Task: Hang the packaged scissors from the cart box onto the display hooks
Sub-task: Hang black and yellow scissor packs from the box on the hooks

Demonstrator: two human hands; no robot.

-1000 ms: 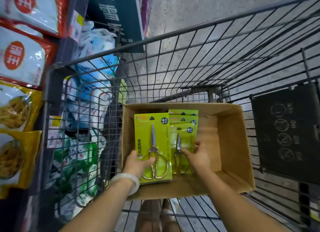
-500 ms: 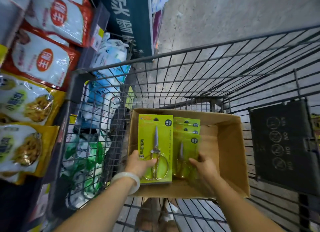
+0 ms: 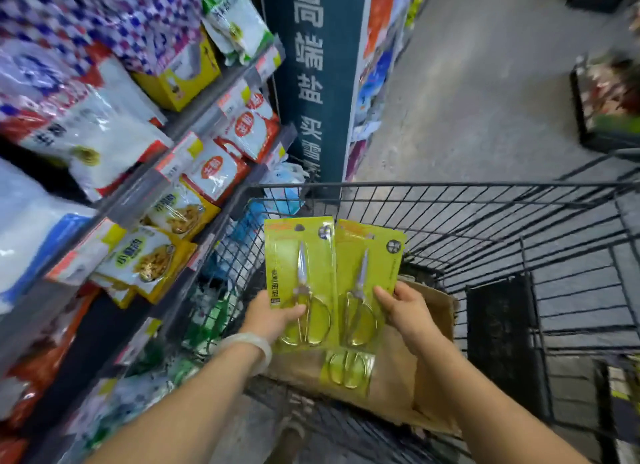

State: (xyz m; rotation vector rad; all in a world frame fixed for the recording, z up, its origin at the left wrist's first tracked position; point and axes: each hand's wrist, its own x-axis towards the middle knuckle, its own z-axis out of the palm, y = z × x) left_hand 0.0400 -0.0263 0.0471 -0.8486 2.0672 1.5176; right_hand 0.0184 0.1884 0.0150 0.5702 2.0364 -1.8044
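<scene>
Left hand [image 3: 273,316] and right hand [image 3: 403,306] each pinching scissors packs [image 3: 299,280], above cardboard box [image 3: 429,352], wire cart [image 3: 485,221], shop aisle

left: shelf bags [image 3: 156,255] crowd cart rim [image 3: 450,185] | right: open aisle floor [image 3: 485,99] (bare)

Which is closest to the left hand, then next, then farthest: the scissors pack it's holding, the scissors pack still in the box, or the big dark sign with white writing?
From the left hand:
1. Left scissors pack, gripped in that hand.
2. Pack left in the box, just below and to the right.
3. Dark sign, far up at the shelf end.
</scene>
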